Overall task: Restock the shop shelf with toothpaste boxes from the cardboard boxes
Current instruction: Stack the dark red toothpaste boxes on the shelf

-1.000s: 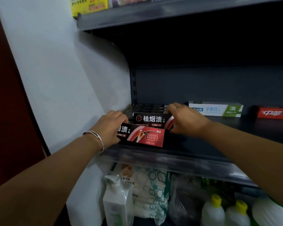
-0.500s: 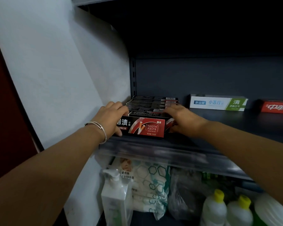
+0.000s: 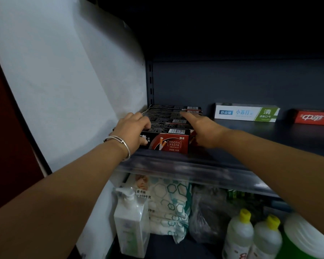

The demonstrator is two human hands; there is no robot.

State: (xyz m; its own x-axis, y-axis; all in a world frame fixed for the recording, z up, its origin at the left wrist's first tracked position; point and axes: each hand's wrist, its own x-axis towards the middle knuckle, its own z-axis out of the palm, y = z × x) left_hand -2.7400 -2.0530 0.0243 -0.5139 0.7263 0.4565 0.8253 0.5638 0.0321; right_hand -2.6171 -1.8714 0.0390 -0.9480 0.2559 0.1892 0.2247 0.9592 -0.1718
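Note:
Several black-and-red toothpaste boxes stand in a row front to back at the left end of the dark shelf. My left hand, with a silver bangle on the wrist, curls over the left end of the front box. My right hand presses flat against the right ends of the boxes, its index finger stretched toward the back ones. The cardboard boxes are out of view.
A white-and-green toothpaste box and a red one stand further right at the back of the shelf. Below the clear shelf edge are a pump bottle, a patterned packet and yellow-capped bottles. A white wall is left.
The raised box has settled into the row. My right hand has opened out along the boxes' right ends, index finger reaching back. The camera has tilted down and closer.

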